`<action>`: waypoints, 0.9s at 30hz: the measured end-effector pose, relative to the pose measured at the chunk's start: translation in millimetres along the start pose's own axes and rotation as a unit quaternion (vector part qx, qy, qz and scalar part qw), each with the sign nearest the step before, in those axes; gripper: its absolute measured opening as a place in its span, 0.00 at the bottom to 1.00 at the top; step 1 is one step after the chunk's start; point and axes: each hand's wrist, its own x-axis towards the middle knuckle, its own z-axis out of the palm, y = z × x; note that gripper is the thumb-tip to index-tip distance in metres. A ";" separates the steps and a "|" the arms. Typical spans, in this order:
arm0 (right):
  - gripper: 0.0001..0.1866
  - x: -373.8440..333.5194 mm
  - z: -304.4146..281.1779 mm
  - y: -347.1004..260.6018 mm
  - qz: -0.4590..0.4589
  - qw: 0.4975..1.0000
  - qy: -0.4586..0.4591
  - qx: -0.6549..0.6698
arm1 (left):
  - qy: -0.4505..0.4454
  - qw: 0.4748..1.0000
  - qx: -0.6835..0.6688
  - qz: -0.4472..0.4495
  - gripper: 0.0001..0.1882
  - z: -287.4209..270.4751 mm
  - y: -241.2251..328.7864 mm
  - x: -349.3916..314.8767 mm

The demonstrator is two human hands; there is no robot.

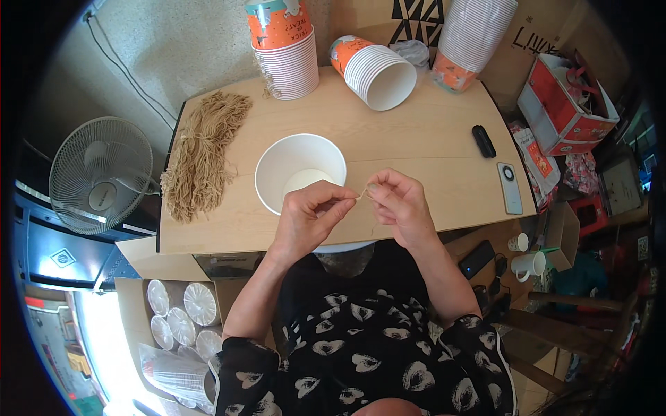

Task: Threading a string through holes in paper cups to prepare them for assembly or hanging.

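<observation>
A thin tan cord (363, 193) is pinched between my two hands near the front edge of the table. My left hand (316, 209) grips it between thumb and forefinger. My right hand (400, 206) holds it too, fingers curled, and a loose end seems to hang below. Just behind my left hand stands a white paper bucket (300, 166), upright, its mouth facing me; part of its near rim is hidden by that hand. At the table's left lies a large bundle of tan cords (204, 154).
Behind stand a stack of orange-printed buckets (288, 66), a tipped stack (378, 75) and a plastic-wrapped stack (474, 43). A black case (483, 141) and a phone (510, 188) lie at right. A fan (102, 173) and a carton (136, 299) of wrapped stacks are left.
</observation>
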 end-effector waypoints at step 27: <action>0.05 5.8 6.9 17.4 0.039 0.999 0.000 0.023 | 0.083 0.967 0.152 0.188 0.11 9.6 -6.1 -4.1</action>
